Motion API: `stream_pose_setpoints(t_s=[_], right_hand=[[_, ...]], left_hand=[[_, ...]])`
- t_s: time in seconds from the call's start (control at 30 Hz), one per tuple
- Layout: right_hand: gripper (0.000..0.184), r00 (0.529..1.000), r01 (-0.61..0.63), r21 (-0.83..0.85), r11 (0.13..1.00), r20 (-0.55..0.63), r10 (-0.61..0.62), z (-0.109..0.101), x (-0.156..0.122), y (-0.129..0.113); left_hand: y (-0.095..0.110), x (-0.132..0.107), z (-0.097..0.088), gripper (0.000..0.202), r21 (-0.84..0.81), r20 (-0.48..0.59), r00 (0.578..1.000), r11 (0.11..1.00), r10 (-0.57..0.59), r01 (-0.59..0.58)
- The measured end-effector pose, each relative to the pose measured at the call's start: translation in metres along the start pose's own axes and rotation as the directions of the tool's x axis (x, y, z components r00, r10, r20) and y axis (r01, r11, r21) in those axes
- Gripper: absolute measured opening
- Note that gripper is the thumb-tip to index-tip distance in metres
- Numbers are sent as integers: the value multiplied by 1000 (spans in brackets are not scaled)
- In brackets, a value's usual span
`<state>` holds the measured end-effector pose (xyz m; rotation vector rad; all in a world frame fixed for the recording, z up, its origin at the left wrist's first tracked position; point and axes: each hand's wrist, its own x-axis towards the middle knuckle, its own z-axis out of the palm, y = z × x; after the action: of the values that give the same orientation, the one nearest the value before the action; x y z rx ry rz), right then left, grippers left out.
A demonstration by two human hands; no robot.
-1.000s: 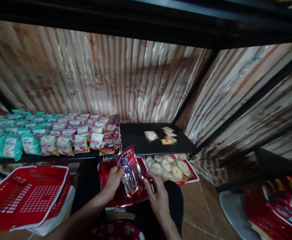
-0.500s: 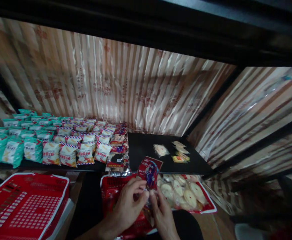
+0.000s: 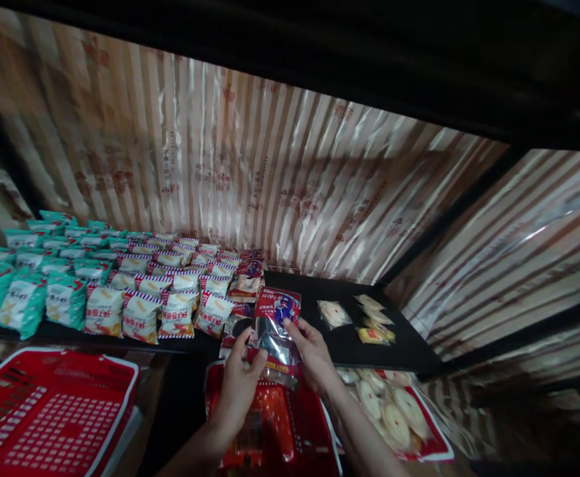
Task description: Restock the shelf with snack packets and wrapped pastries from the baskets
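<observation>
Both my hands hold one snack packet (image 3: 277,331), red and blue at the top and clear silver below. My left hand (image 3: 238,387) grips its lower left edge and my right hand (image 3: 312,351) grips its right side. The packet hangs just above the front edge of the black shelf (image 3: 319,298), beside a row of like red packets (image 3: 244,285). Under my hands sits a red basket (image 3: 274,424) with more packets in it.
Rows of red-striped bags (image 3: 140,311) and green bags (image 3: 26,291) fill the shelf's left part. A few small wrapped snacks (image 3: 359,318) lie at its right. An empty red basket (image 3: 46,411) stands lower left, and a tray of round cakes (image 3: 394,417) lower right. Striped foil lines the back.
My hands have lifted the packet up from over the basket and forward to the shelf's front edge. The view has tilted upward and shifted.
</observation>
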<state>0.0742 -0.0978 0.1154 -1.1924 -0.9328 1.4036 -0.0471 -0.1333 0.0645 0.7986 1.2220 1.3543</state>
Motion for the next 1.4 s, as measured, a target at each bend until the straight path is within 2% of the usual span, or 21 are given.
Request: stream_pose_setpoints(t_s=[0.1,0.17,0.27,0.4,0.53,0.67,0.8,1.0,1.1,1.23,1.4], right_hand=[[42,999,22,-103,994,-42,-27,7,32,3],[43,996,73,-183,980,-34,-80,11,53,5],[43,984,173,-322,931,14,-178,15,82,6],[39,977,207,-414,887,43,-208,21,110,9],[34,976,206,-500,841,44,-213,27,128,16],[29,975,206,-612,763,66,-210,31,136,22],[27,976,186,-709,680,55,-209,34,140,25],[32,975,136,-875,464,34,-221,41,137,20],[31,978,96,-924,371,18,-208,43,133,19],[29,980,79,-952,295,20,-196,41,131,19],[27,980,107,-948,299,50,-193,37,132,16]], left_hand=[[-1,18,-2,61,-20,61,998,1000,-21,22],[-2,25,-3,60,27,88,996,1000,-12,10],[-6,26,-8,54,210,40,991,969,128,-133],[-18,22,-14,44,487,76,931,801,358,-348],[-32,26,-19,40,640,123,872,634,473,-434],[-39,33,-23,39,698,168,829,529,533,-482],[-36,37,-27,39,726,217,769,428,601,-539],[-39,50,-26,43,767,310,718,282,623,-576],[-45,57,-21,45,784,359,713,220,602,-581],[-48,63,-16,49,794,378,730,206,570,-572],[-50,70,-14,50,796,360,743,229,564,-560]])
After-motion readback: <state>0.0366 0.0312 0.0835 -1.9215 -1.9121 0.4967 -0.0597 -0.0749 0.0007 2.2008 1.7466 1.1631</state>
